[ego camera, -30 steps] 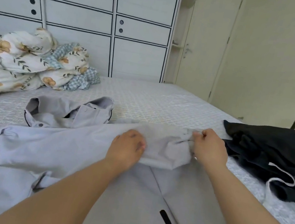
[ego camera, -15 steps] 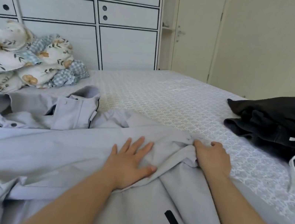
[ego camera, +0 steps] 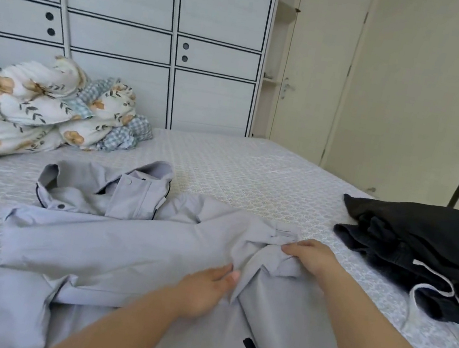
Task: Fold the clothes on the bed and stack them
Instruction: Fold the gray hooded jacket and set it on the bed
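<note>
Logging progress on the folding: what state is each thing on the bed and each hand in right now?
Grey jacket: spread out, sleeve folded across, not fully folded.
Dark clothes: crumpled heap, unfolded.
Floral quilt: bunched up.
Left hand: resting on the jacket.
Right hand: pinching the bunched cuff.

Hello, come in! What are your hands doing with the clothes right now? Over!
Left hand flat on grey jacket. Right hand pinching its bunched sleeve. Jacket only partly folded. Dark clothes lie to the right, not in the way.
</note>
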